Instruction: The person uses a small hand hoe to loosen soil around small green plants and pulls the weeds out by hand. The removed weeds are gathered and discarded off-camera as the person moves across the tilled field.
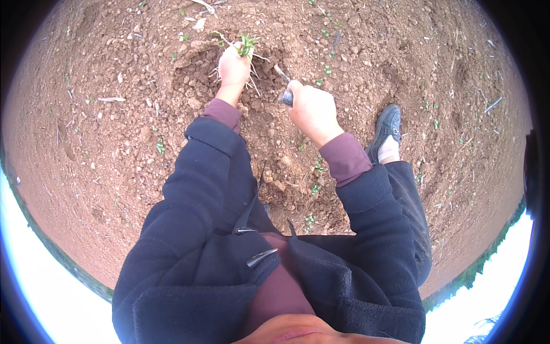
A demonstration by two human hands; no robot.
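Note:
My left hand (234,68) is closed around a green leafy plant (247,44). Its pale, stringy roots or stems stick out on both sides of the fist, just above loosened brown soil (193,79). To the right, my right hand (314,108) grips a hand tool (285,97) by its dark handle. A thin shaft runs from the fist up and left towards the dug soil; its working end cannot be made out clearly. The two hands are apart, with crumbly earth between them.
Small green seedlings (318,163) stand in a rough row on the right, with more (160,146) at the left. My shoe (389,124) rests on the soil beyond my right forearm. Dry stalk pieces (111,99) and small stones lie scattered about.

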